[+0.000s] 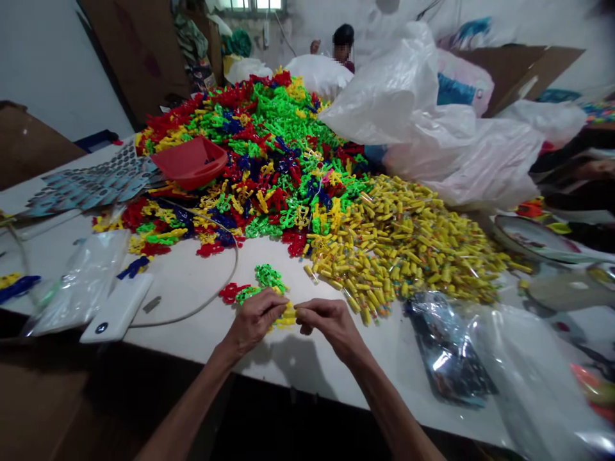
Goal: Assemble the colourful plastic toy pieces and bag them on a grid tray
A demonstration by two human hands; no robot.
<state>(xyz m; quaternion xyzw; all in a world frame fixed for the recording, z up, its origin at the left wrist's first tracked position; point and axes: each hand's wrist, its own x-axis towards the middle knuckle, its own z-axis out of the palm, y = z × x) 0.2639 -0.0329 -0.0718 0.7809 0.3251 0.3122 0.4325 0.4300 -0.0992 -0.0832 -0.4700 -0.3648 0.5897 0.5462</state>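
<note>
My left hand and my right hand meet over the front of the table, fingertips pinched. Between them is a small yellow plastic piece, gripped from both sides; its exact kind is too small to make out. Just behind my left hand lie green plastic pieces and a red plastic piece. Beyond my right hand spreads a heap of small yellow tubes in clear wrapping. A large mound of red, green, blue and yellow plastic pieces rises behind.
A red scoop rests on the mound. To the left lie printed cards, clear bags, a white phone-like slab and a grey cable. At right are a dark packet and large plastic bags. A person is at the back.
</note>
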